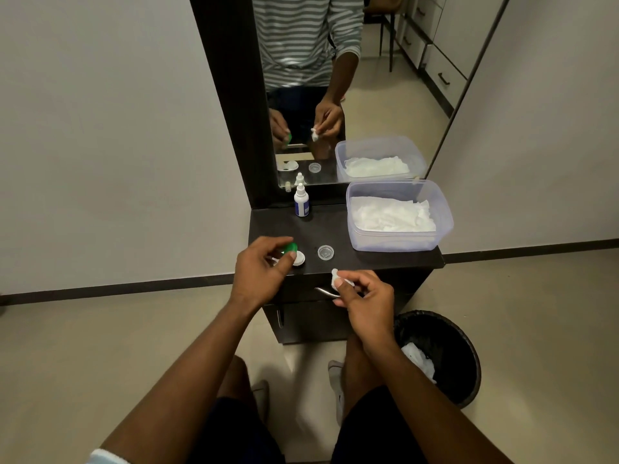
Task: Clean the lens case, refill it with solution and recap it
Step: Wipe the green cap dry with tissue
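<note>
Nearest me, my right hand (pixel 363 298) pinches a small wad of tissue (pixel 338 277) in its grip. Left of it, my left hand (pixel 259 267) holds the green cap (pixel 290 247) over the lens case (pixel 298 258) on the table (pixel 368 261). Right of that sits a clear cap (pixel 325 252); farther off stand the solution bottle (pixel 301 201) and tissue tub (pixel 398 216).

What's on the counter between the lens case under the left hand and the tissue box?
In the head view, one loose clear cap lies between the lens case and the tissue box; otherwise bare dark counter.
</note>
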